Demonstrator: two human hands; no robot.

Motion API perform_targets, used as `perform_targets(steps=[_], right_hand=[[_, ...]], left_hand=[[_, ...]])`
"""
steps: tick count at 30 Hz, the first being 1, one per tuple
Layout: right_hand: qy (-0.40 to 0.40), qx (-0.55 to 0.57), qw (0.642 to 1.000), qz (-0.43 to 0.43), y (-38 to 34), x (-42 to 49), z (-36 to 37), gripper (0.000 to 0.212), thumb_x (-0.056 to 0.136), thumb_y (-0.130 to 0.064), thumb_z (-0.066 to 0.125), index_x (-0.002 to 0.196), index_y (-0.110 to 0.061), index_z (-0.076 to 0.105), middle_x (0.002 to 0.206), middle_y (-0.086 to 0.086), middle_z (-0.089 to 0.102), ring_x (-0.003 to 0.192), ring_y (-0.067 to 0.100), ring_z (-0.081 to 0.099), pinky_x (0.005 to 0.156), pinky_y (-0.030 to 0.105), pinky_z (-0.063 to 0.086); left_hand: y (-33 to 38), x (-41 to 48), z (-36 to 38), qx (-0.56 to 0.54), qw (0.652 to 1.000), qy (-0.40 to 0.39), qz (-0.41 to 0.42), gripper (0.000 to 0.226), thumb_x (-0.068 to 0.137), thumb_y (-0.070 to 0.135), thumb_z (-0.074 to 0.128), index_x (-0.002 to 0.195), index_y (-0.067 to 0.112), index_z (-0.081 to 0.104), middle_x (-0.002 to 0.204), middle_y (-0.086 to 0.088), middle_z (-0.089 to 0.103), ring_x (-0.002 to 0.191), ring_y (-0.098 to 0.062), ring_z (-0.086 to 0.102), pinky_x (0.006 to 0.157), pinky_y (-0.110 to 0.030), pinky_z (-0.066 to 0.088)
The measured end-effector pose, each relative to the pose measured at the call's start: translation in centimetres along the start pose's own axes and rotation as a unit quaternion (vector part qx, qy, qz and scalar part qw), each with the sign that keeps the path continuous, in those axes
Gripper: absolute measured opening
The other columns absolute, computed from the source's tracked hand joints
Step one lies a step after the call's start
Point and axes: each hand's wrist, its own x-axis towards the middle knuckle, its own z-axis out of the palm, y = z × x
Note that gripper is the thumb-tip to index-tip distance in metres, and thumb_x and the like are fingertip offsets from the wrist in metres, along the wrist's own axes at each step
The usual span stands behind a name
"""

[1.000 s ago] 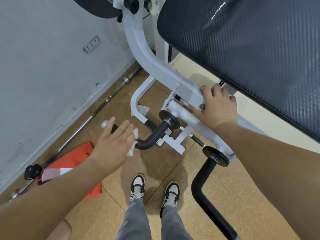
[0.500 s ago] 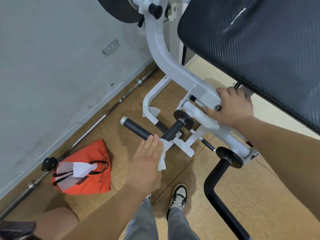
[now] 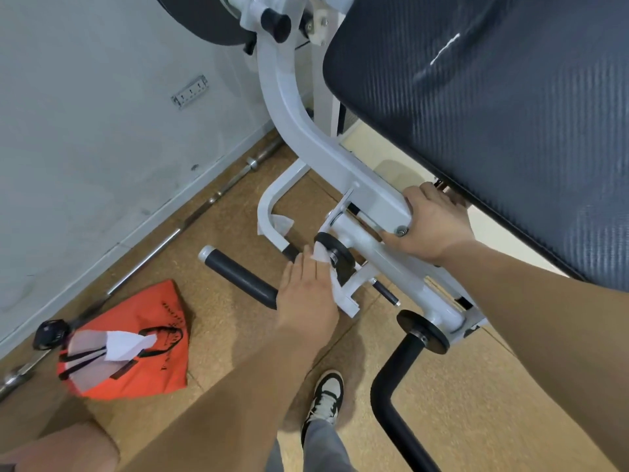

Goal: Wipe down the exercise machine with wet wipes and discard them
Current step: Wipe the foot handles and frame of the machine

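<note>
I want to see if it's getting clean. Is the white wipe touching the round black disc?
Touching. The head view shows the left hand pressing the wipe onto the black disc, no gap between.

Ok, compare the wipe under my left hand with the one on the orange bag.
The hand wipe is pressed against the machine's black disc by your left hand and is mostly covered. The bag wipe rests loose on the orange bag, untouched and in open view. Both are white.
</note>
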Motion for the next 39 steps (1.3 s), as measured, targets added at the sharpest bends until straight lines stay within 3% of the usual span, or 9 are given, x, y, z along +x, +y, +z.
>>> perform_targets(steps=[7, 9, 11, 13, 16, 20, 28, 32, 39], right_hand=[[-0.002, -0.009, 1.000, -0.002, -0.1, 0.0, -0.1, 0.083, 0.078, -0.076, 0.058, 0.141, -0.025, 0.046, 0.136, 0.003, 0.053, 0.123, 0.029, 0.056, 0.108, 0.047, 0.041], [-0.005, -0.011, 1.000, 0.001, -0.1, -0.2, -0.2, 0.081, 0.078, -0.075, 0.058, 0.141, -0.025, 0.046, 0.134, 0.004, 0.053, 0.122, 0.029, 0.057, 0.107, 0.048, 0.040], [-0.004, -0.016, 1.000, 0.002, -0.1, -0.3, -0.1, 0.079, 0.078, -0.075, 0.059, 0.137, -0.024, 0.048, 0.131, 0.003, 0.053, 0.118, 0.028, 0.057, 0.104, 0.047, 0.042], [0.001, -0.014, 1.000, 0.004, -0.1, -0.2, 0.0, 0.078, 0.077, -0.075, 0.059, 0.135, -0.024, 0.049, 0.127, 0.002, 0.053, 0.115, 0.028, 0.057, 0.101, 0.047, 0.044], [0.017, -0.015, 1.000, 0.010, 0.0, -0.3, 0.5, 0.078, 0.074, -0.075, 0.059, 0.134, -0.026, 0.050, 0.120, 0.000, 0.054, 0.107, 0.027, 0.057, 0.097, 0.046, 0.046], [0.030, -0.012, 0.999, 0.008, -0.1, -0.2, 0.8, 0.072, 0.075, -0.069, 0.063, 0.132, -0.026, 0.052, 0.116, -0.002, 0.054, 0.104, 0.024, 0.056, 0.096, 0.045, 0.046], [0.020, -0.007, 1.000, 0.011, 0.1, -0.2, 0.5, 0.073, 0.076, -0.068, 0.063, 0.135, -0.027, 0.050, 0.120, -0.003, 0.055, 0.110, 0.024, 0.057, 0.103, 0.047, 0.045], [0.019, -0.014, 1.000, 0.003, 0.2, -0.1, 0.4, 0.074, 0.077, -0.068, 0.064, 0.137, -0.026, 0.049, 0.121, -0.002, 0.055, 0.109, 0.024, 0.058, 0.098, 0.045, 0.046], [0.003, -0.039, 0.999, 0.018, -0.2, -0.5, 0.4, 0.076, 0.082, -0.070, 0.060, 0.141, -0.025, 0.043, 0.130, 0.001, 0.054, 0.118, 0.026, 0.056, 0.102, 0.049, 0.043]], left_hand=[[-3.6, -8.0, 1.2, 0.131, 0.968, -0.097, 0.189, 0.082, 0.098, 0.019, 0.039, 0.157, 0.011, -0.017, 0.162, -0.009, -0.032, 0.149, -0.022, -0.033, 0.119, -0.037, -0.025], [-4.4, -10.1, 3.0, 0.012, 0.977, -0.147, 0.156, 0.075, 0.096, 0.018, 0.047, 0.162, 0.018, 0.012, 0.169, 0.002, 0.002, 0.157, -0.014, -0.002, 0.124, -0.030, -0.012], [-3.7, -10.0, 3.6, -0.259, 0.951, -0.145, -0.091, 0.047, 0.101, 0.025, 0.046, 0.148, 0.020, 0.046, 0.148, -0.001, 0.055, 0.134, -0.019, 0.053, 0.117, -0.033, 0.038], [-2.6, -7.8, 3.7, -0.531, 0.756, -0.084, -0.373, 0.030, 0.105, 0.030, 0.049, 0.124, 0.008, 0.060, 0.116, -0.011, 0.070, 0.102, -0.026, 0.070, 0.092, -0.039, 0.056], [-1.8, -4.3, 4.3, -0.797, 0.409, -0.053, -0.441, 0.023, 0.103, 0.017, 0.059, 0.121, 0.003, 0.060, 0.115, -0.019, 0.071, 0.107, -0.034, 0.070, 0.102, -0.048, 0.054], [-0.3, -1.5, 4.5, -0.888, 0.248, -0.073, -0.380, 0.038, 0.105, 0.015, 0.055, 0.141, 0.005, 0.050, 0.139, -0.020, 0.057, 0.121, -0.033, 0.064, 0.109, -0.047, 0.049], [1.4, -1.9, 1.2, -0.909, 0.210, -0.038, -0.359, 0.016, 0.102, 0.007, 0.056, 0.114, -0.001, 0.065, 0.130, -0.018, 0.062, 0.122, -0.027, 0.063, 0.099, -0.035, 0.057], [-0.6, -4.4, 0.2, -0.918, 0.111, 0.024, -0.380, 0.035, 0.102, -0.001, 0.052, 0.137, -0.009, 0.050, 0.123, -0.033, 0.059, 0.108, -0.041, 0.065, 0.085, -0.046, 0.060], [-4.3, -5.0, -2.8, -0.858, 0.314, -0.005, -0.406, 0.037, 0.103, -0.006, 0.038, 0.139, -0.002, 0.046, 0.100, -0.018, 0.057, 0.122, -0.036, 0.061, 0.085, -0.035, 0.060]])
